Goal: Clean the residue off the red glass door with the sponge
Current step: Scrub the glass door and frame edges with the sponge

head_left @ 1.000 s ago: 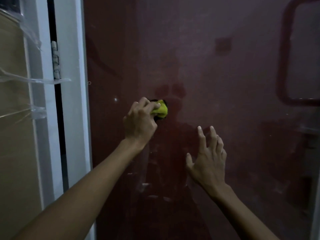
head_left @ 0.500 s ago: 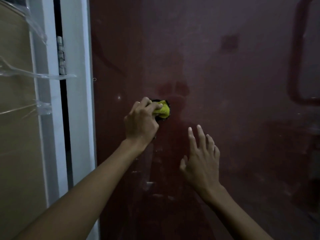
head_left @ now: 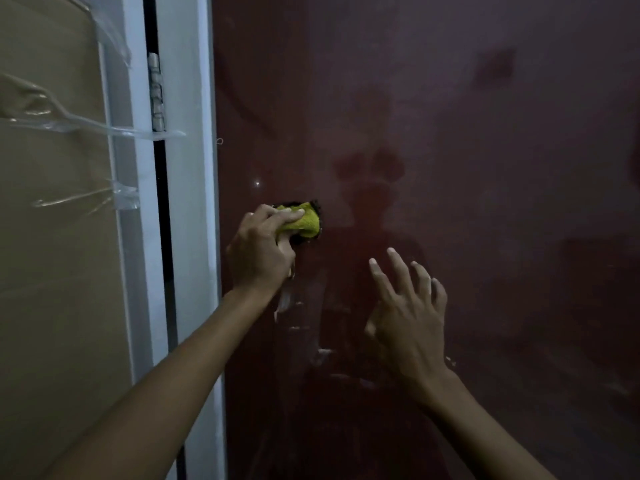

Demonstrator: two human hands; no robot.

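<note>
Our left hand [head_left: 258, 249] is holding the yellow sponge [head_left: 303, 221] in a tight grip against the red glass door [head_left: 450, 116]. Our right hand [head_left: 408, 318] is spreading wide. We should be pushing firmly over the white residue [head_left: 282, 301] below.

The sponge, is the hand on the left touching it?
Touching. The head view shows the left hand with its fingers curled over the yellow sponge, gripping it against the red door.

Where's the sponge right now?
Head view, left of centre: the sponge is gripped in the left hand against the red glass door, right of the white frame.
</note>
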